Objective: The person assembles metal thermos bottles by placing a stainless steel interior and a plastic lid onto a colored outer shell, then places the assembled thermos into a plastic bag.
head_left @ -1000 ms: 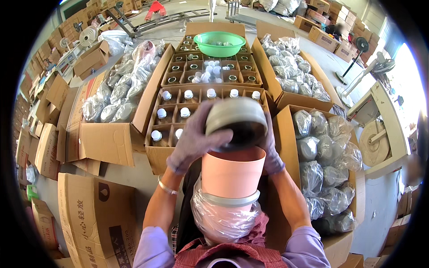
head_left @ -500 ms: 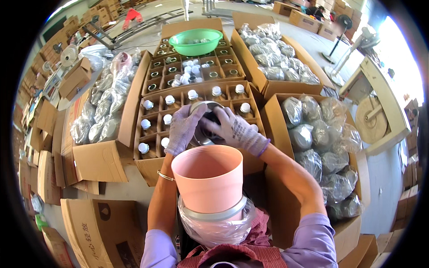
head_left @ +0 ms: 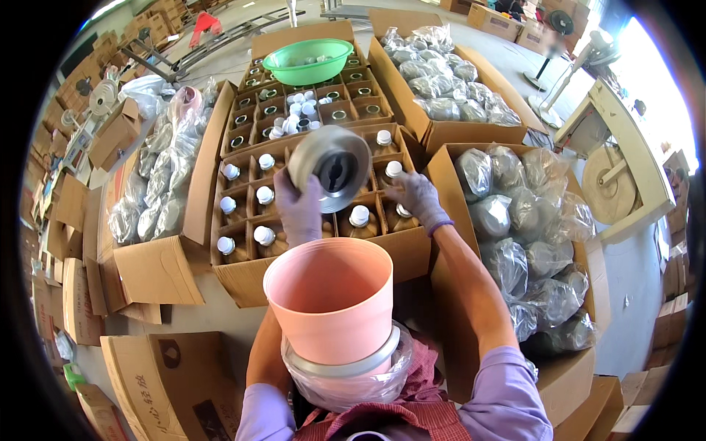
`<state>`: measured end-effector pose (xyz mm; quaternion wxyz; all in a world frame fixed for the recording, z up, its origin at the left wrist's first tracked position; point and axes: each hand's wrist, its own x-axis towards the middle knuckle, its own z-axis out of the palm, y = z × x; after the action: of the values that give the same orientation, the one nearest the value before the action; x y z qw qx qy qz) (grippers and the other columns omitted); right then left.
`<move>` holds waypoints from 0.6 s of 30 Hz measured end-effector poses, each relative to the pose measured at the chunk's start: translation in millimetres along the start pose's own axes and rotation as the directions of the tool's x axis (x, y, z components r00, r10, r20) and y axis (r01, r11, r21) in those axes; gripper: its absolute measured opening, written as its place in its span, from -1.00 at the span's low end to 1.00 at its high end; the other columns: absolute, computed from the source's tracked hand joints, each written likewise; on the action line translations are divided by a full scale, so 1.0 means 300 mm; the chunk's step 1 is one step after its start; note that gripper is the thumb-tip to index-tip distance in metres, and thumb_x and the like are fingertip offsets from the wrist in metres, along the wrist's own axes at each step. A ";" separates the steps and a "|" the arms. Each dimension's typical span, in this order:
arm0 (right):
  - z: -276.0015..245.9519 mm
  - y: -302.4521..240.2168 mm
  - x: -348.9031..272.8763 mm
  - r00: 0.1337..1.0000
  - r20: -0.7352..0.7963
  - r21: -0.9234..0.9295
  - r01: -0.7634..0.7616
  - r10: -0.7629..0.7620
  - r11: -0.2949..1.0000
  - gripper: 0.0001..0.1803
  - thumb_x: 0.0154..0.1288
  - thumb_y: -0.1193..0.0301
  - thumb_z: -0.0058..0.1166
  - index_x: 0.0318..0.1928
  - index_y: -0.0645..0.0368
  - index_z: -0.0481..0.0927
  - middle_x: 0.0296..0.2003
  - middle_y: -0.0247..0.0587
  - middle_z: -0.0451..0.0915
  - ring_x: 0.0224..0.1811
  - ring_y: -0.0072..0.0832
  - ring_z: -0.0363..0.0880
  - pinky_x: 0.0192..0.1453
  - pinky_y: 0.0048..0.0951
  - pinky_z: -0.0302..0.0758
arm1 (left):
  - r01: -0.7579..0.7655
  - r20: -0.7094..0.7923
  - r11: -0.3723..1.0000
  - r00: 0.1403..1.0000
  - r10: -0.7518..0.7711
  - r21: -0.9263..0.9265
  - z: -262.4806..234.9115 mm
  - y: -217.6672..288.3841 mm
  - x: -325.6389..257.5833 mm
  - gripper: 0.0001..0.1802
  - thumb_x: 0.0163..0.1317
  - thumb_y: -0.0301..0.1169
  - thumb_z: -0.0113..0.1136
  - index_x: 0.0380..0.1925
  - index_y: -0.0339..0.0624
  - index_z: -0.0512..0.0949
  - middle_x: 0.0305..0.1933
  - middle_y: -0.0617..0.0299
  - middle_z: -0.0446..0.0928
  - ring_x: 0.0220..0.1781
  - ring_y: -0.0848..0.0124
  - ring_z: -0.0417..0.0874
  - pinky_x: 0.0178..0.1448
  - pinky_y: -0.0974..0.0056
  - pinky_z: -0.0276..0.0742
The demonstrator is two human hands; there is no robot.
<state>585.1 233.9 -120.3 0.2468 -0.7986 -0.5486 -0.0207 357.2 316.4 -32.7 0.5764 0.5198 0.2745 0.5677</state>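
Steeply tilted round grey part, dark slotted centre; left hand, fingers grasping rim; right hand blurred, hold unclear.

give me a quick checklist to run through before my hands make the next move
1. Grey round part held: ok, the left hand has it.
2. Both hands on it: not ok, the right hand is apart from it.
3. Right hand clear of the white-capped bottles: cannot tell, it is over or against one at the carton's right side.
4. Pink bucket open at the top: ok, nothing covers its mouth.
5. Plastic bag off the bucket's rim: ok, it sits lower down.
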 end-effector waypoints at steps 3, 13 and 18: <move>0.143 0.053 -0.079 0.943 0.332 -0.181 0.047 0.016 0.982 -0.48 0.09 0.14 0.33 0.03 0.03 0.51 0.02 0.15 0.46 0.01 0.08 0.58 0.05 -0.06 0.57 | 0.111 0.056 0.894 0.994 -0.096 -0.435 -0.125 -0.207 0.010 -0.56 0.36 -0.15 -0.01 0.09 -0.22 0.48 0.01 0.01 0.60 0.07 0.19 0.63 0.21 0.06 0.53; -0.465 -0.236 0.052 0.907 -0.079 -0.322 0.369 -0.413 0.872 -0.64 0.17 0.13 0.13 -0.23 0.17 0.49 -0.35 -0.10 0.53 -0.30 -0.17 0.64 -0.27 -0.18 0.60 | 0.840 0.643 0.370 0.542 -0.541 -0.397 -0.049 -0.204 -0.069 -0.37 0.39 0.14 -0.15 0.16 -0.12 0.46 0.18 -0.01 0.48 0.21 0.01 0.49 0.18 -0.45 0.36; -0.643 -0.512 0.026 0.511 -0.131 -0.558 0.671 -0.850 0.489 -0.80 0.09 0.27 0.12 -0.35 0.10 0.53 -0.45 -0.32 0.47 -0.42 -0.34 0.56 -0.44 -0.33 0.53 | 0.595 0.656 0.794 0.649 -0.384 -0.124 -0.016 -0.213 -0.010 -0.32 0.33 -0.11 0.01 0.40 -0.14 0.19 0.31 -0.01 0.35 0.31 0.12 0.40 0.36 -0.18 0.33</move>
<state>497.9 202.6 108.4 0.1278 -0.4734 -0.7683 -0.4114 375.9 326.7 -93.4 0.8437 0.4723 0.1105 0.2300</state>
